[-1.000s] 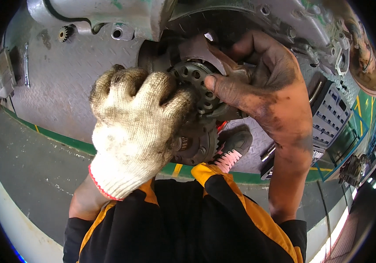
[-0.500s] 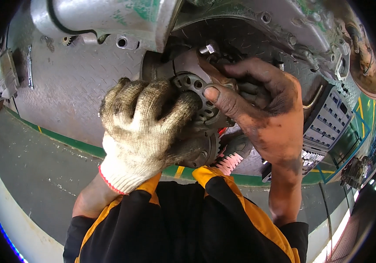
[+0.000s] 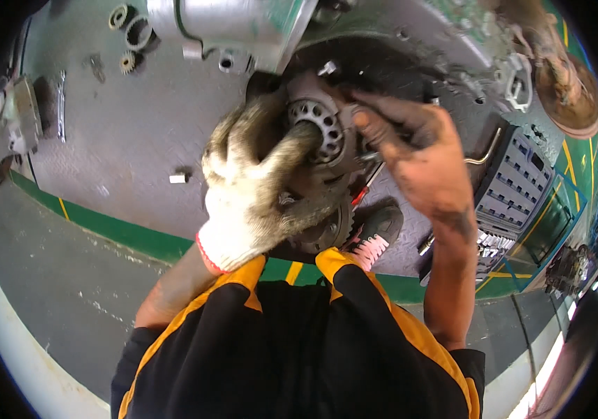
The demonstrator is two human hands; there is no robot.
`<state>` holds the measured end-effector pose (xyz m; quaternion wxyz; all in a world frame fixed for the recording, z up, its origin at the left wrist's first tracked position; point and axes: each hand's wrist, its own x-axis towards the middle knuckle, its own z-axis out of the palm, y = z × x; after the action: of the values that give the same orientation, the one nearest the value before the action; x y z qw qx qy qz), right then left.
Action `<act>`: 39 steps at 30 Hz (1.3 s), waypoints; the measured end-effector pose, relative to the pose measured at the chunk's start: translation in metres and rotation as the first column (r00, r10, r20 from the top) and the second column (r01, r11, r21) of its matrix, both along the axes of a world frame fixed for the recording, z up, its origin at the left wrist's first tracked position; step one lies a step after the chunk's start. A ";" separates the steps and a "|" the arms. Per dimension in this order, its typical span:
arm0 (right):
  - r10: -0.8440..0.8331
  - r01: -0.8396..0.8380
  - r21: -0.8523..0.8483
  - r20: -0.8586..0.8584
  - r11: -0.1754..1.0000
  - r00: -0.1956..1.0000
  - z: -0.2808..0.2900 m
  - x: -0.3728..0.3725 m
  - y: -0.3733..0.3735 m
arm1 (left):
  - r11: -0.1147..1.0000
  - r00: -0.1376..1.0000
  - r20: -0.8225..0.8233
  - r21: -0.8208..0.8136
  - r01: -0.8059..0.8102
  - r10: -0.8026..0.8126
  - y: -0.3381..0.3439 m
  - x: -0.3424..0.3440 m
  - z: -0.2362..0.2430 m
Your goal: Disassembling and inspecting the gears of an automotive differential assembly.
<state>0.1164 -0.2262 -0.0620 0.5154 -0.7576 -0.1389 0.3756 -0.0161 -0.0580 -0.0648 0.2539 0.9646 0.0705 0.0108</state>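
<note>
Fingers (image 3: 281, 157) of the gloved left hand (image 3: 257, 188) curl shut around the metal hub assembly (image 3: 316, 174), one poking into the ring of round holes in its perforated disc (image 3: 323, 129); the woven glove is grimy and frayed. That assembly sits at the middle of the view, held up against the dark underside of a large machine housing (image 3: 397, 63), above the person's knees. It looks like solid steel and cast metal, so I judge it heavy, rigid and greasy enough to slip; the safest hold seems to be under its toothed lower rim (image 3: 334, 230) and through the disc holes, where fingers can hook. To its right, the bare, oil-blackened right hand (image 3: 417, 160) presses closed against the assembly's edge, its fingertips hidden behind the metal, so whether they pinch a small part I cannot tell.

Below lies a grey patterned floor (image 3: 124, 140) edged by a green stripe (image 3: 117, 234). Loose gears (image 3: 128, 63) rest far left, a small block (image 3: 178, 178) nearer, and a socket set tray (image 3: 515, 185) at right.
</note>
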 end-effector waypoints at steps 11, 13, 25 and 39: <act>0.094 -0.095 0.018 0.023 0.995 0.995 -0.015 0.011 -0.006 | 0.991 0.989 0.065 -0.046 -0.129 0.132 -0.018 0.036 -0.016; -0.134 0.144 -0.154 0.069 0.978 0.989 -0.002 -0.004 -0.017 | 0.991 0.990 0.052 -0.051 -0.127 0.130 -0.018 0.039 -0.015; -0.049 0.104 -0.570 0.111 0.815 0.993 -0.131 -0.163 -0.108 | 0.991 0.966 0.221 -0.037 -0.131 0.137 -0.034 0.046 -0.012; -0.186 0.690 -0.421 0.760 0.589 0.623 -0.133 -0.067 -0.206 | 0.991 0.966 0.226 -0.054 -0.119 0.129 -0.036 0.046 -0.002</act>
<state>0.0498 -0.4321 -0.1947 0.1984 -0.9782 0.0481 -0.0372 0.0302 -0.0942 -0.0670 0.2784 0.9454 0.1012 0.1362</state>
